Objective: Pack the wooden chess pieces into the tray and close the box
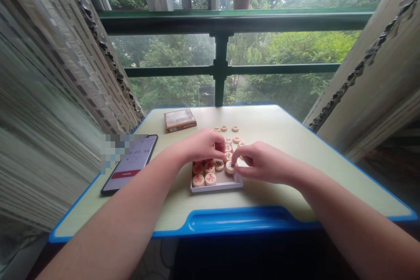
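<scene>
A shallow white box [216, 189] on the table holds round wooden xiangqi pieces, red-marked ones such as the piece [210, 179] at its near left corner. My left hand [206, 145] bends over the box with its fingers curled and pressed together at the pieces in the middle; what they hold, if anything, is hidden. From the right, my right hand [254, 161] pinches a dark-marked xiangqi piece [230, 166] between thumb and finger, inside the box's right side. Beside it lies another dark-marked piece [218, 165].
Several loose pieces [235, 128] lie beyond the box. A flat brown-edged box [180, 119] sits at the back left. On the left rests a phone [134, 162] showing a timer. The table [295, 140] has a blue rim, with curtains on both sides and a window ahead.
</scene>
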`<control>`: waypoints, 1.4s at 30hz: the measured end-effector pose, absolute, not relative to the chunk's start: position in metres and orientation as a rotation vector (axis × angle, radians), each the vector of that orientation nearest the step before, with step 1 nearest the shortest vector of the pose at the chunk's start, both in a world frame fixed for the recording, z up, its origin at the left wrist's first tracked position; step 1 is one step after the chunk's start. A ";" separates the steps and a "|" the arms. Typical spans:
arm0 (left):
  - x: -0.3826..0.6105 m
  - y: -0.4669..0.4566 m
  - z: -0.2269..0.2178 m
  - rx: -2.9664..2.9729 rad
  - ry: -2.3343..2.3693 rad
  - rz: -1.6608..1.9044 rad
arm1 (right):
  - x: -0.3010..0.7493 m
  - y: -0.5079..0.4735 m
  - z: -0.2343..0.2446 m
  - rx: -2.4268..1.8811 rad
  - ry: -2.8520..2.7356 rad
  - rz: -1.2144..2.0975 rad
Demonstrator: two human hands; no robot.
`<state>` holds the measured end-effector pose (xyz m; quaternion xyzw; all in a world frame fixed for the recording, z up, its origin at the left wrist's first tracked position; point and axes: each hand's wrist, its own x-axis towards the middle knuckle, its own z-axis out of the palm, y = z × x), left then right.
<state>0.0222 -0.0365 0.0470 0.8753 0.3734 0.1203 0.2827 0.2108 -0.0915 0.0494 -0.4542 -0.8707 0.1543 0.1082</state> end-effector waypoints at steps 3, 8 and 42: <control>0.022 -0.037 0.048 2.333 0.999 0.326 | 0.212 -0.091 0.050 -1.328 -2.559 0.463; 0.018 -0.037 0.052 2.308 0.997 0.318 | 0.213 -0.092 0.051 -1.326 -2.529 0.468; 0.003 -0.026 0.054 2.364 1.261 0.515 | 0.193 -0.099 0.037 -0.939 -2.620 0.289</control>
